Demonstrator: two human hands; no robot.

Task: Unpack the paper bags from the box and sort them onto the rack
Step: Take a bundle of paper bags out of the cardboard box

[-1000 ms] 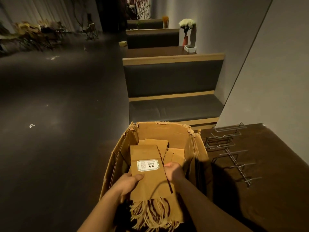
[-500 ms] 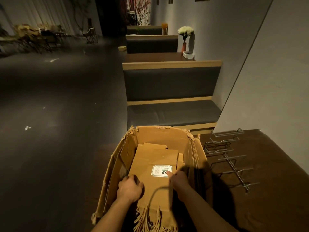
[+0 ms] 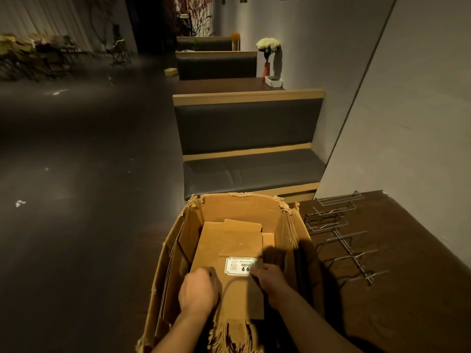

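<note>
An open cardboard box (image 3: 244, 205) stands at the table's left edge. A stack of flat brown paper bags (image 3: 229, 240) lies inside, the top one bearing a white price label (image 3: 239, 266). My left hand (image 3: 198, 291) grips the stack's near left edge with curled fingers. Across from it, my right hand (image 3: 270, 278) holds the stack's right side beside the label. Twisted paper handles (image 3: 234, 335) hang at the near end. A wire rack (image 3: 341, 235) lies on the table to the right of the box.
The brown table (image 3: 407, 276) meets a grey wall (image 3: 407, 123) on the right. Beyond the box stands a dark upholstered bench (image 3: 249, 169), then another table with a flower vase (image 3: 267, 57). Dark open floor (image 3: 76, 200) spreads to the left.
The bag stack has sunk lower into the box and lies flatter. Both hands moved down and nearer with it. The view tipped downward.
</note>
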